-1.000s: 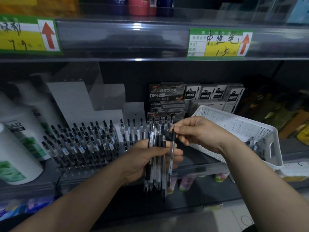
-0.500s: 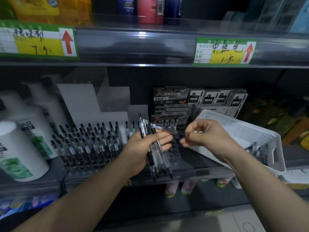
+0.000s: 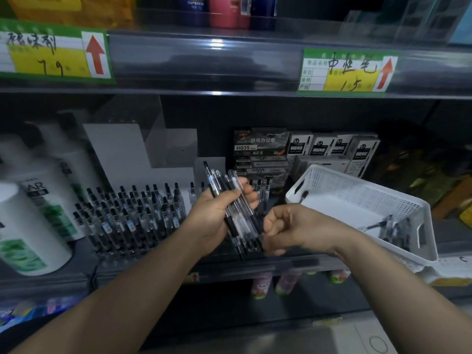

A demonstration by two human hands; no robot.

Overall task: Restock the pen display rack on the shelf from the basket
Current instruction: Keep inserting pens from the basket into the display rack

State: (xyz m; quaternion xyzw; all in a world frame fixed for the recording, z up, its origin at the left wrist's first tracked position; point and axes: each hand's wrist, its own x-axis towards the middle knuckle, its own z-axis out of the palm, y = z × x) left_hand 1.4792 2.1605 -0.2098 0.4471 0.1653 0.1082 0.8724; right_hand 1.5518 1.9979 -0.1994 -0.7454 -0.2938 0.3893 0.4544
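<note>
The shelf (image 3: 229, 267) in front of me carried everything. White bottles (image 3: 33, 226) stood at its left end. The white basket (image 3: 357, 192) sat at its right end, with a few pens (image 3: 390, 226) lying in its near corner. The rack (image 3: 127, 215), between the bottles and the basket, was crowded with upright pens on its left and middle, and its right end lay behind my hands. Boxes (image 3: 260, 146) were stacked at the back, beside the basket's far corner. My left hand (image 3: 212, 215) gripped a bundle (image 3: 237, 215) of pens, fingers curled round it, just in front of the rack's right end. My right hand (image 3: 296, 226) was curled against the bundle's lower end, near the basket. I could not tell whether it pinched a pen.
</note>
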